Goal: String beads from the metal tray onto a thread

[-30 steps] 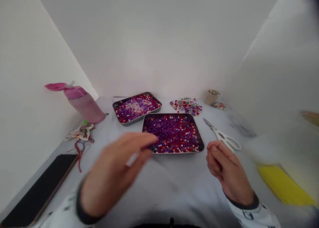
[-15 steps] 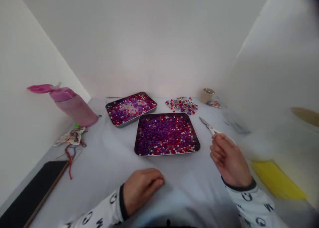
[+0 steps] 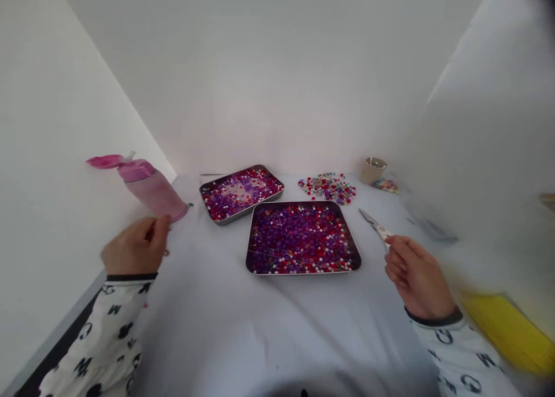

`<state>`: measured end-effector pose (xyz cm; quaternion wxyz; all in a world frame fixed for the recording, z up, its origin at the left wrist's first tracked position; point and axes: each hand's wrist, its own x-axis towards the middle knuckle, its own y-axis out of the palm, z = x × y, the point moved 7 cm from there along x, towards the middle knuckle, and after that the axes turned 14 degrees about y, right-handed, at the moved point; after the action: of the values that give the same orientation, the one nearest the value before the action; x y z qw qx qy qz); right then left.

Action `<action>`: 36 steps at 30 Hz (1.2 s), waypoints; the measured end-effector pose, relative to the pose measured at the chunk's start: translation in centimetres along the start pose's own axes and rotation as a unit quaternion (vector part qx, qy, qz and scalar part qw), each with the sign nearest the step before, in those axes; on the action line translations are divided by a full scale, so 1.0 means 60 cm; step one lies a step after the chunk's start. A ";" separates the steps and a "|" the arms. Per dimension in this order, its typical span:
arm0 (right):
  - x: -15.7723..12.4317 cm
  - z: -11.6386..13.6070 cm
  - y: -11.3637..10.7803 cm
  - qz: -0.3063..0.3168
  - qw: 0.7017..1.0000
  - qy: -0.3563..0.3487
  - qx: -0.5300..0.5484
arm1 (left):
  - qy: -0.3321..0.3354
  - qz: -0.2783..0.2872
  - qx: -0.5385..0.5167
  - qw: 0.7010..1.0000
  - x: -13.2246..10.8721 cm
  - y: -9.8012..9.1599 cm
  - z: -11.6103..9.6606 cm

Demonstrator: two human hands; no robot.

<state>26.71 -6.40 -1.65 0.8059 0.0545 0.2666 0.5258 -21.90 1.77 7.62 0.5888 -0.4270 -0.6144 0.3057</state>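
Two hands, left hand [image 3: 136,245] at ten o'clock and right hand [image 3: 421,279] at two, pinch closed, contents indiscernible; beads [image 3: 295,235] lie loose in the nearer tray [image 3: 356,262] at twelve, so much seems left.

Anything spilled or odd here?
At left, the pink bottle has its lid flipped open, a spill risk. At back, a bead pile lies outside the front tray and rear tray; spilled or deliberate, I can't tell.
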 end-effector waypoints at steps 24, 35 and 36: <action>-0.015 -0.005 0.131 0.039 0.940 -0.136 -0.309 | 0.270 0.039 -0.267 0.924 0.007 0.045 -0.294; -0.012 -0.031 0.180 0.021 0.862 -0.273 -0.427 | 0.372 0.154 -0.151 0.903 -0.009 0.184 -0.379; -0.014 -0.033 0.183 0.027 0.854 -0.281 -0.437 | 0.374 0.157 -0.141 0.903 -0.011 0.186 -0.379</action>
<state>16.49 -2.67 1.05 0.7729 -0.1510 -0.2299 0.5718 2.29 3.31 0.26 0.6530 -0.6796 -0.3110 0.1225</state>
